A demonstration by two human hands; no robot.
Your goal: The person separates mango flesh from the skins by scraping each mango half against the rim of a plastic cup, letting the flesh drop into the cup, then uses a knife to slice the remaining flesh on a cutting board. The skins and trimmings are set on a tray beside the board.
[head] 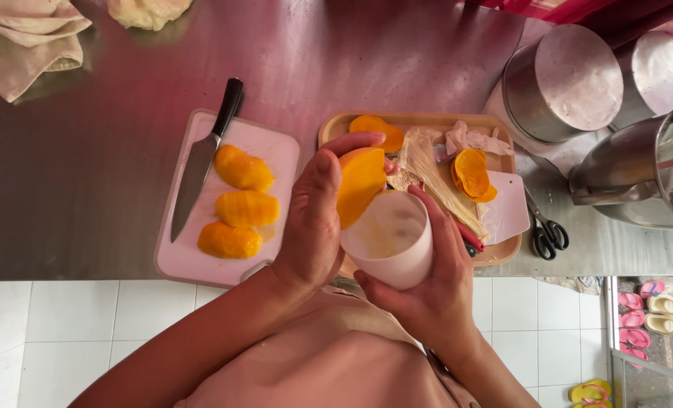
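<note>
1. Orange mango half (359, 185) sat in the left hand (314, 223), its grip curled round the skin side, thumb over the top, cut flesh turned toward the cup.
2. Pale cup (389, 238) was held in the right hand (431, 291), grip wrapped round its wall from below and from the right; its open mouth faced up and a little left.
3. The mango touched the cup's rim at the upper left. Its long axis ran steeply, top tipped right, so the rim met the fruit near its lower end.
4. Both hands were raised above the bench (87, 174) edge, close together in front of the tray (332, 125), the left one nearer the fruit and the right under the cup.
5. Off to the left, three scored mango pieces (245, 208) lay on a pink board (276, 151) beside a knife (200, 162).
6. Scissors (548, 230) lay right of the tray, well apart from both hands.
</note>
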